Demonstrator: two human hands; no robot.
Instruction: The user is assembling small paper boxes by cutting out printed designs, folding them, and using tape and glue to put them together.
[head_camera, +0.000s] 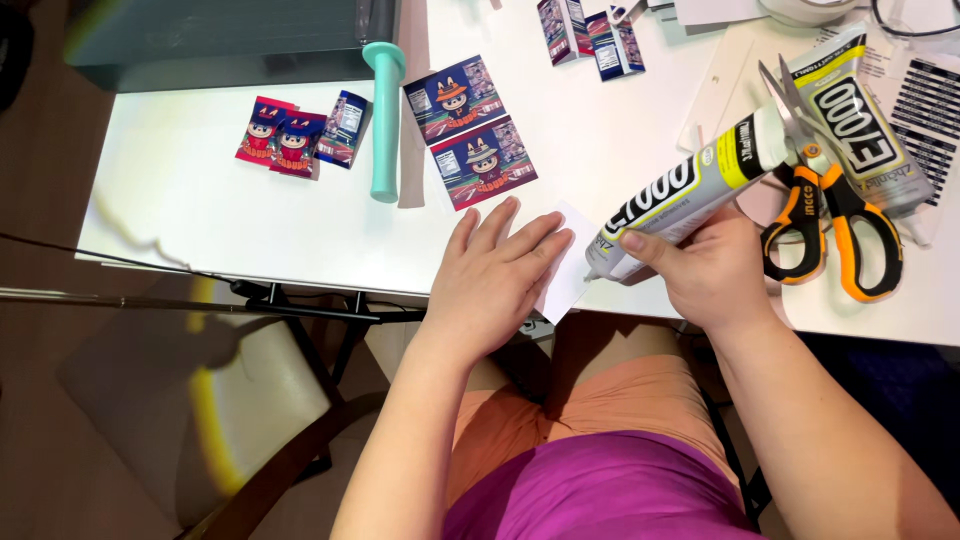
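While the head view looks down on the white table (200, 190), the left hand (495, 280) lies flat on a small white card (562, 270) at the near table edge, fingers spread and straight, gripping nothing. The right hand (705, 270) is curled closed around a grey glue tube (690, 190), nozzle touching the card's right side. Doing this well likely means pinning the card firmly and squeezing gently for a thin bead. Orange scissors (830, 215) and a 2nd tube (860, 125) lie just right; 2 printed stickers (470, 130) and a teal roller (385, 120) sit behind.
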